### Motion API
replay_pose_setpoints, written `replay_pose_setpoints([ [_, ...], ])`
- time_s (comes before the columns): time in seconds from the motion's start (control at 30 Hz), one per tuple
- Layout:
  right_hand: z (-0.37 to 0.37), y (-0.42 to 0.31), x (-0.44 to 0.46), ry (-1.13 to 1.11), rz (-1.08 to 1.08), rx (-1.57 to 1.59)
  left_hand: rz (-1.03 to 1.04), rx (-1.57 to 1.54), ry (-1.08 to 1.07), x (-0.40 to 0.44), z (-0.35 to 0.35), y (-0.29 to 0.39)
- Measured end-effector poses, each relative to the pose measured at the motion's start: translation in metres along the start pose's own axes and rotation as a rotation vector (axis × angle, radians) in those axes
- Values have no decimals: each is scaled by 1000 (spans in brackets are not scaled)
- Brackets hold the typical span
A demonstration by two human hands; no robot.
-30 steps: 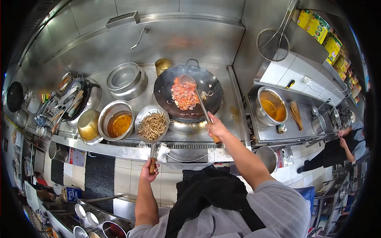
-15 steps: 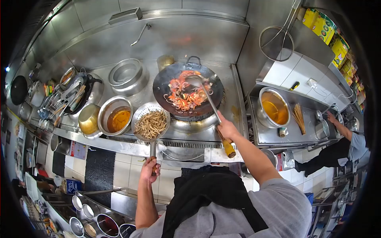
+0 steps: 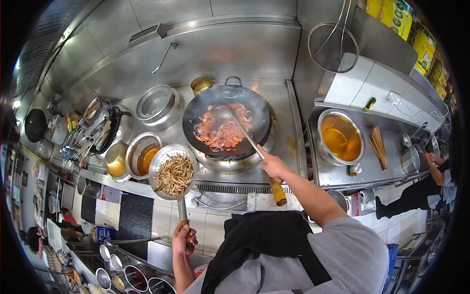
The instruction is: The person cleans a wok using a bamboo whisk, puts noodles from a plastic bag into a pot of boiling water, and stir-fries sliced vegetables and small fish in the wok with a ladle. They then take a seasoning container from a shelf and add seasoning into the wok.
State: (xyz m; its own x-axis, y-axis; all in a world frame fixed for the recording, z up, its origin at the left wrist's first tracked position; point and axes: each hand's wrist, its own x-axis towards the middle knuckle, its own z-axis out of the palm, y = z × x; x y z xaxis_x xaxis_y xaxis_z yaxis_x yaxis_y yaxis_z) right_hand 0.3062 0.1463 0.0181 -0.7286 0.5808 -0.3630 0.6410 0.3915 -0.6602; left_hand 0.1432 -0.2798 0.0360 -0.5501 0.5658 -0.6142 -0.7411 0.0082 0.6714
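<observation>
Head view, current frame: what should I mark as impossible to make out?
In the head view:
- Much of the floor of the wok: covered by food and the bowl of the ladle.
- Part of the strainer handle: wrapped by the left grip.
- Lower right of the metal bowl: behind the strainer.
- What the co-worker's hands hold: too small.
- Topmost yellow packs: cut off by the top edge.

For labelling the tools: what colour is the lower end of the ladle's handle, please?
The handle end is mostly yellow, best seen in the head view.
</observation>
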Motion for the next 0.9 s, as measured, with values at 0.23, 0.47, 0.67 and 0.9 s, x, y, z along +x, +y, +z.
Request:
replay_pose_setpoints([
  [0.23,-66,13,-62,-108,50,355,127,-48,44,-25,47,1],
  [0.47,-41,14,11,262,5,85,174,-29,62,-32,70,14],
  [0.67,-13,-15,4,-136,-79,775,160,14,35,-27,69,27],
  [0.9,-45,-44,5,42,-32,738,144,-11,1,-25,47,35],
])
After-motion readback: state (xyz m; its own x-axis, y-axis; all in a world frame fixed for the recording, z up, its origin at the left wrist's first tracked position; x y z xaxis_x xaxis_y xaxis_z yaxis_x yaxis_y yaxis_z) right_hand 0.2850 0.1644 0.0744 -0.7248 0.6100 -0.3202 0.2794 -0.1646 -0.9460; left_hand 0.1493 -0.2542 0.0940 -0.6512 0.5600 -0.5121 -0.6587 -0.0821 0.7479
